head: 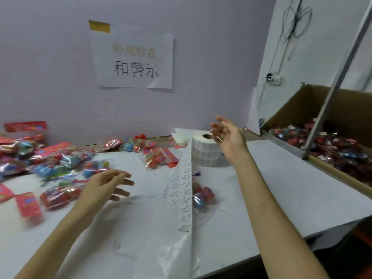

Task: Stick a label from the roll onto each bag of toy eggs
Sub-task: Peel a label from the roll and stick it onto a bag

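Left hand [104, 185] hovers released, fingers loosely spread, over the white table [281, 178], just beside clear plastic bags of coloured toy eggs [58, 158]. Right hand [228, 133] is raised, fingers splayed, grasping nothing, just beside the white roll of printed labels [205, 152] standing on the table. A loose strip of labels [181, 190] trails from the roll toward the near edge, partly covering a single egg bag [202, 196]; a brown cardboard box [298, 109] holding more bags sits far right.

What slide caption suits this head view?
Left hand open by toy-egg bags, right hand open near the roll, label strip trailing.

Head-worn camera looks forward and down, close over the table [281, 188].
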Demonstrator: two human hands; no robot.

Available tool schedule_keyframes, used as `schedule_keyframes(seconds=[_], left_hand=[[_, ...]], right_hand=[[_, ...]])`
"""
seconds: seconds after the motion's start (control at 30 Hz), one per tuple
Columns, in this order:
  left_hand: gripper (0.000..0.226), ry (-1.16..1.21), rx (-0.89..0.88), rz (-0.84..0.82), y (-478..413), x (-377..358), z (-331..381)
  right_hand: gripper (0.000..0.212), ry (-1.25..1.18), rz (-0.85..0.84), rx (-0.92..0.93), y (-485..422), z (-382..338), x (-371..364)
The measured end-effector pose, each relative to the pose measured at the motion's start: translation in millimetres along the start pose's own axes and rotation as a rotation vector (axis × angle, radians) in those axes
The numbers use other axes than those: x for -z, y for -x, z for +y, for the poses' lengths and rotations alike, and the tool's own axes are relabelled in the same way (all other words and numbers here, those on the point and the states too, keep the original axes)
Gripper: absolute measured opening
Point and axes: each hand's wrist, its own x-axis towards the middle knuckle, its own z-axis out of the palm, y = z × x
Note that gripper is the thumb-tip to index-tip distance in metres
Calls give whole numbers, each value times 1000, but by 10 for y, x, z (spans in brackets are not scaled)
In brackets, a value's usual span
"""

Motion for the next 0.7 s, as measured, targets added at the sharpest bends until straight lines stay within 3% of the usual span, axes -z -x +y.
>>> schedule_keyframes(seconds=[0.2, 0.27, 0.37, 0.43, 0.6, 0.7], left_hand=[[20, -32, 7, 60, 29, -5, 53], [21, -50, 11, 71, 45, 5, 68], [20, -58, 15, 83, 67, 6, 94], [20, -67, 19, 84, 74, 1, 105], [19, -79, 20, 83, 72, -3, 110], [19, -78, 36, 75, 50, 0, 92]], right_hand=[[19, 395, -372, 56, 263, 289, -822], [16, 684, -479, 67, 298, 532, -1026], [44, 1201, -608, 101, 279, 936, -1162], [47, 1497, -621, 186, 231, 1131, -1150], [47, 1560, -542, 179, 173, 1365, -1040], [33, 1559, -535, 241, 224, 1398, -1026]])
